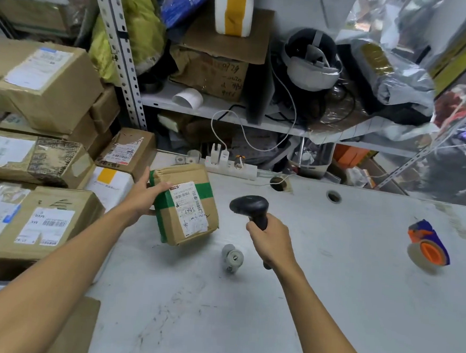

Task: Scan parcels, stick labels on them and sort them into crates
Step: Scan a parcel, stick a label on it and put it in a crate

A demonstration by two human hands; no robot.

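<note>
A small cardboard parcel [185, 209] with green tape and a white shipping label stands tilted above the grey table [329, 279], label facing up toward me. My left hand [142, 194] grips its left edge, thumb on top. My right hand [270, 239] holds a black barcode scanner [251, 208] by its handle, the scanner head pointing left at the parcel's label, a short gap between them.
Stacked cardboard parcels [39, 212] fill the left side. A small grey label roll [231, 257] lies near the parcel. An orange and blue tape dispenser [425, 246] sits at the right. A power strip [229, 168] and cluttered shelves stand at the back.
</note>
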